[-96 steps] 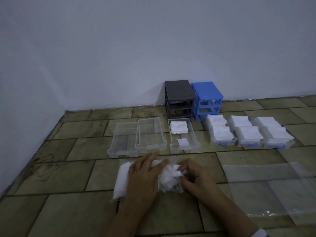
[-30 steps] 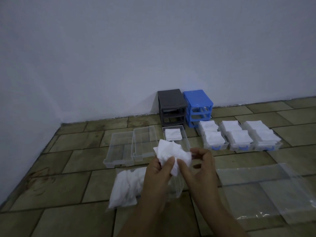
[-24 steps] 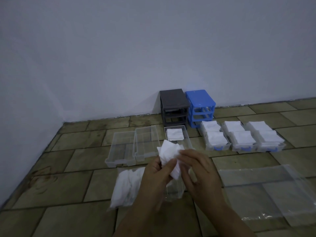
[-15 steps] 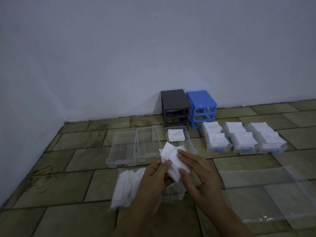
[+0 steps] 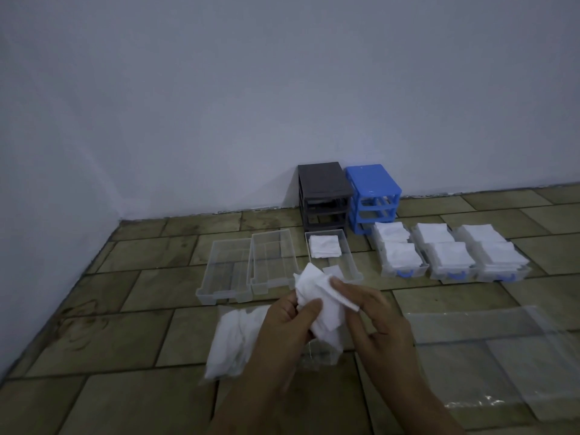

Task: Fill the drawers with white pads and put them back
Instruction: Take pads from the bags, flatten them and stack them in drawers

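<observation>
- Where the pale wall (image 5: 282,89) meets the ground, a floor (image 5: 141,346) of large greenish-brown tiles with dark joints runs toward the camera; a second wall closes the corner on the left.
- Against the back wall stand a dark grey drawer frame (image 5: 324,196) and a blue drawer frame (image 5: 373,196), side by side and touching, both with bare slots.
- Two clear drawers (image 5: 248,268) lie in front of the grey frame, side by side, long axes running from the wall toward the camera.
- A third clear drawer (image 5: 351,262) lies just to their right, same direction, with a stack of white pads (image 5: 324,246) at its far end.
- Three filled drawers (image 5: 452,252) with blue handles sit in a row to the right, handles facing the camera.
- The left hand (image 5: 288,324) grips a bunch of white pads (image 5: 320,296) above the floor, thumb curled over them.
- The right hand (image 5: 373,318) pinches one edge of that bunch between thumb and fingers.
- Under the hands lies a clear bag of pads (image 5: 232,340), its long axis roughly toward the camera.
- A flat clear plastic bag (image 5: 502,356) lies on the tiles at the right.
</observation>
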